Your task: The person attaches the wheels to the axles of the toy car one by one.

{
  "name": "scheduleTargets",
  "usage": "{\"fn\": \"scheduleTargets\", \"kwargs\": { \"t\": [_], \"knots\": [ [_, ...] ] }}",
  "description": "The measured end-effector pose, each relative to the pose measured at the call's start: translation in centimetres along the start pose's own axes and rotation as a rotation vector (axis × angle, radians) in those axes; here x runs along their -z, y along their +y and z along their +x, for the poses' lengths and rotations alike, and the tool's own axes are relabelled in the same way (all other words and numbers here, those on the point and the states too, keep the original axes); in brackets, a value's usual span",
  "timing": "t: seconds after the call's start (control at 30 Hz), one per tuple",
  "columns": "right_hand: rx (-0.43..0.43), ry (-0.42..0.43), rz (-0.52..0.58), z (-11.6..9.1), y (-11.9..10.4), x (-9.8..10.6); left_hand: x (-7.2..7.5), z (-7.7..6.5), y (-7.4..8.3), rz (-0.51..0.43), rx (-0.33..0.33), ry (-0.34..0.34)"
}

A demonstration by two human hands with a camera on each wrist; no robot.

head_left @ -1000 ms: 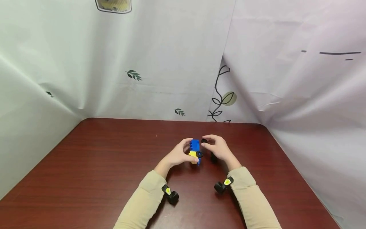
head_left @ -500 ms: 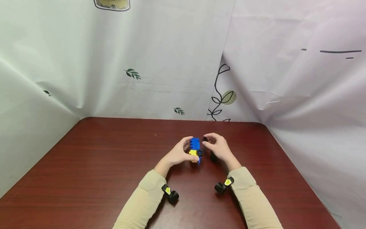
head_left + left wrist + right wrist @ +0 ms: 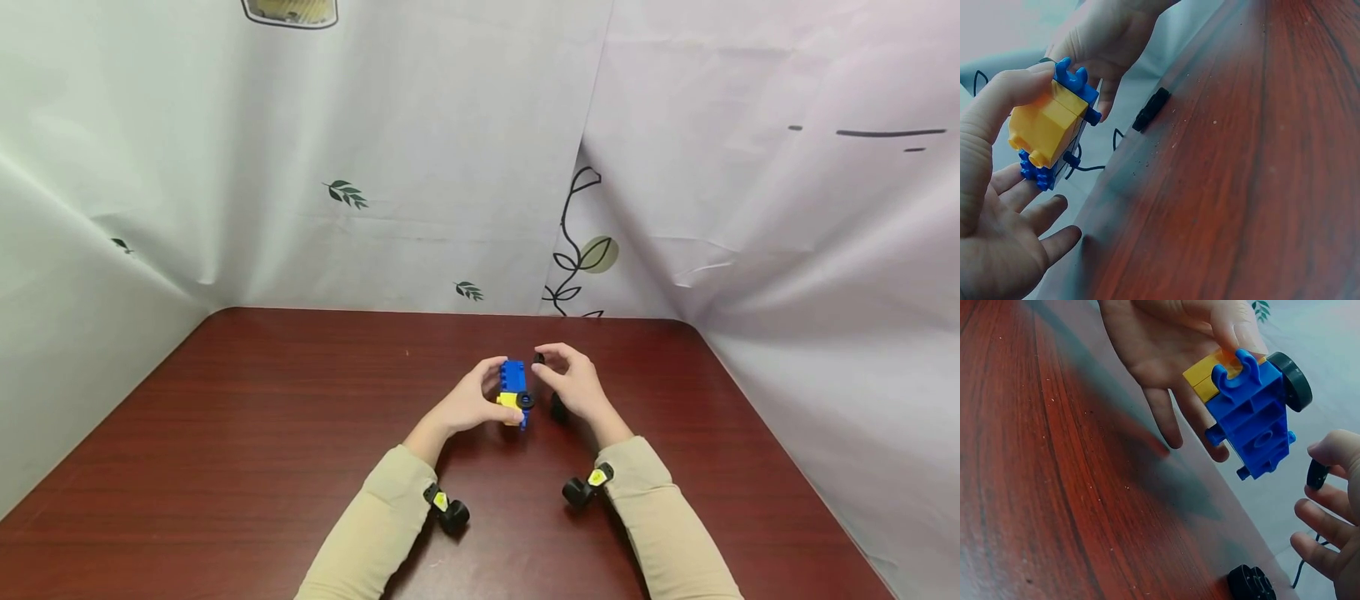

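Over the bench [image 3: 262,450], mid-scene: left hand [image 3: 467,408] grips block toy [image 3: 1250,419], thumb on yellow part; right hand [image 3: 576,385], just right, narrowly pinches loose wheel [image 3: 1317,474]. Toy tilted, blue underside ribbed; fitted wheel [image 3: 1291,382] (black, beside the forked hook [image 3: 1236,375]). Spare wheel [image 3: 1251,584] lies on bench near right hand.

A yellow-and-blue toy vehicle [image 3: 1250,428] tilts in the left hand [image 3: 467,406], underside toward the right hand [image 3: 576,385], one fitted wheel [image 3: 1294,384] on it; the right hand pinches a loose black wheel [image 3: 1317,475]; another black wheel [image 3: 1251,584] lies nearby
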State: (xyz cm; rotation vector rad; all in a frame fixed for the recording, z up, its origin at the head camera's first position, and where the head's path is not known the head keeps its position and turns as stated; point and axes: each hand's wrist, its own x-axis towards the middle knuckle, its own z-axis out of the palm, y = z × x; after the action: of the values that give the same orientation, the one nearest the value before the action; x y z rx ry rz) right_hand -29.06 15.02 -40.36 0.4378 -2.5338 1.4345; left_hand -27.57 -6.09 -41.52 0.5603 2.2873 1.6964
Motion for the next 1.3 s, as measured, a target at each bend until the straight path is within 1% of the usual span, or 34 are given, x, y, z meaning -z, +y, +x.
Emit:
{"fn": "scheduleTargets", "kwargs": {
  "t": [0.47,0.67,0.87,0.93,1.17,1.23,1.3],
  "knots": [
    [0.008,0.022,0.067,0.0,0.1,0.0,-0.2,-0.1,0.1,-0.01,-0.005,-0.009],
    [0.018,0.045,0.092,-0.1,0.0,0.0,-0.2,0.0,-0.1,-0.01,-0.02,-0.007],
    [0.013,0.048,0.118,0.0,-0.1,-0.1,-0.3,0.1,-0.3,-0.018,-0.03,-0.014],
    [0.015,0.047,0.13,0.0,-0.4,0.0,-0.2,0.1,-0.2,-0.023,-0.03,-0.016],
    [0.032,0.034,0.128,-1.2,-3.5,0.5,-0.2,0.1,-0.1,-0.024,-0.023,-0.031],
    [0.022,0.031,0.143,-1.2,-3.5,0.5,-0.2,0.1,0.0,-0.024,-0.023,-0.04],
    [0.033,0.026,0.142,-1.0,-2.8,0.3,-0.1,-0.2,0.7,-0.023,-0.021,-0.053]
  ]
}}
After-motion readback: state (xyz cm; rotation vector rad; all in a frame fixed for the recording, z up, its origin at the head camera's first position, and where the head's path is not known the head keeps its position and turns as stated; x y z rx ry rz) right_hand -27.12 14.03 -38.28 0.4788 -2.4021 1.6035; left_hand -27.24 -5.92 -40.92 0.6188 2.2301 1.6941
